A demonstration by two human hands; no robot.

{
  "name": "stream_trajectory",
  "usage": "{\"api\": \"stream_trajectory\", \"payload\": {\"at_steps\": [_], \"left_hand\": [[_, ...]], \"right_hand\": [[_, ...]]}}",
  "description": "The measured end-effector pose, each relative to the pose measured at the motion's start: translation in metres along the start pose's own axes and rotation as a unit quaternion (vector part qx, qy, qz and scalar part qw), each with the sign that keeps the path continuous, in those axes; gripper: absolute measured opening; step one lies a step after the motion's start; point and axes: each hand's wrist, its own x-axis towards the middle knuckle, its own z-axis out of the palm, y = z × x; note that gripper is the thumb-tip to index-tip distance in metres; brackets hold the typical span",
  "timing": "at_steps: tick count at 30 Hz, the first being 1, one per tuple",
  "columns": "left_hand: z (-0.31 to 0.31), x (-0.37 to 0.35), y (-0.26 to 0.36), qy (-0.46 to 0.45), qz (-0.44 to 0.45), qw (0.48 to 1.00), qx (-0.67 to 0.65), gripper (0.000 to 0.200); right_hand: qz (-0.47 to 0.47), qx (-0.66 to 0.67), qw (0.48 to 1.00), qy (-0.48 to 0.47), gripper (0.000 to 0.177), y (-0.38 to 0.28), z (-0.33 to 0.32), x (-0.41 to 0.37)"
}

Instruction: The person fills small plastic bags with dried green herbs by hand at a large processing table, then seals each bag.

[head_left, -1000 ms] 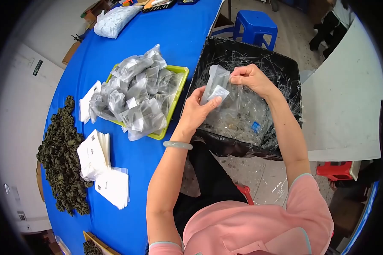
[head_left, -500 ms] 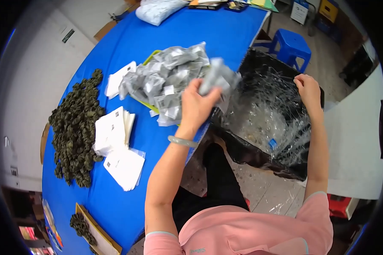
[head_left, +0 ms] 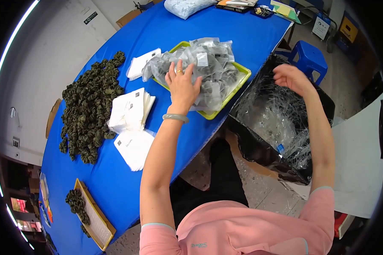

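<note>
My left hand (head_left: 184,88), with a ring and a bangle, rests fingers spread on the near-left side of a heap of grey translucent plastic bags (head_left: 219,70). Its fingers are apart and close around nothing. The heap fills a yellow-green tray (head_left: 244,70) and spills over its rim; white labels show on some bags. Over the far side of a box lined with black plastic (head_left: 253,148) hangs my right hand (head_left: 292,79). Its fingers are loosely bent, slightly apart, and nothing shows in them. Clear plastic strips and scraps (head_left: 281,123) lie inside that box.
Left on the blue table (head_left: 136,204) lies a large pile of dark olive scrunchies (head_left: 91,110). White card stacks (head_left: 130,110) sit between pile and tray. A shallow yellow box (head_left: 98,216) stands near the left edge. A blue stool (head_left: 308,59) is behind the black-lined box.
The grey bag that was in my left hand is no longer in it; that hand has moved left onto the heap. My right hand has shifted from the box's far edge inward over the box.
</note>
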Motion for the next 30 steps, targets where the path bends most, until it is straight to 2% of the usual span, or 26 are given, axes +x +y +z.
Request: {"api": "stream_trajectory", "payload": {"at_steps": [2, 6, 9, 11, 13, 14, 16, 18, 19, 21, 23, 27, 30], "left_hand": [[-0.010, -0.003, -0.004, 0.010, 0.001, 1.000, 0.000, 0.046], [-0.050, -0.021, -0.001, 0.017, -0.008, 1.000, -0.020, 0.043], [-0.079, -0.055, 0.000, 0.018, -0.035, 0.998, -0.039, 0.043], [-0.106, -0.080, -0.004, 0.030, -0.053, 0.997, -0.057, 0.043], [-0.134, -0.115, -0.007, 0.027, -0.081, 0.993, -0.082, 0.043], [-0.148, -0.134, -0.009, 0.033, -0.085, 0.993, -0.073, 0.043], [-0.176, -0.175, -0.012, 0.000, -0.171, 0.983, -0.068, 0.042], [-0.194, -0.220, -0.024, -0.026, -0.218, 0.976, -0.006, 0.042], [-0.204, -0.238, -0.028, -0.022, -0.223, 0.974, -0.001, 0.042], [-0.222, -0.273, -0.030, -0.031, -0.330, 0.943, 0.027, 0.042], [-0.235, -0.304, -0.036, -0.014, -0.371, 0.928, 0.021, 0.040], [-0.263, -0.339, -0.028, 0.016, -0.392, 0.919, 0.031, 0.038], [-0.285, -0.364, -0.026, 0.056, -0.432, 0.899, 0.046, 0.037]], "right_hand": [[0.006, -0.043, 0.999, 0.033, 0.014, 0.001, 0.019, 0.001], [0.022, -0.130, 0.987, 0.088, 0.016, 0.071, -0.006, 0.014], [0.016, -0.149, 0.987, 0.058, 0.024, 0.028, 0.042, 0.017], [0.008, -0.093, 0.996, 0.007, 0.051, 0.035, 0.098, 0.019], [-0.057, -0.285, 0.956, 0.041, 0.073, 0.058, 0.169, 0.016], [-0.067, -0.281, 0.957, 0.038, 0.073, 0.049, 0.181, 0.013], [0.043, -0.310, 0.948, 0.059, 0.082, 0.035, 0.201, 0.007], [0.079, -0.283, 0.956, 0.005, 0.081, 0.054, 0.212, 0.020], [0.072, -0.282, 0.957, 0.001, 0.081, 0.058, 0.217, 0.026], [0.079, -0.290, 0.953, 0.032, 0.081, 0.062, 0.228, 0.032], [0.074, -0.305, 0.949, 0.024, 0.080, 0.055, 0.241, 0.043], [0.095, -0.354, 0.929, 0.039, 0.074, 0.047, 0.238, 0.066], [0.059, -0.353, 0.933, -0.047, 0.059, 0.042, 0.213, 0.076]]}}
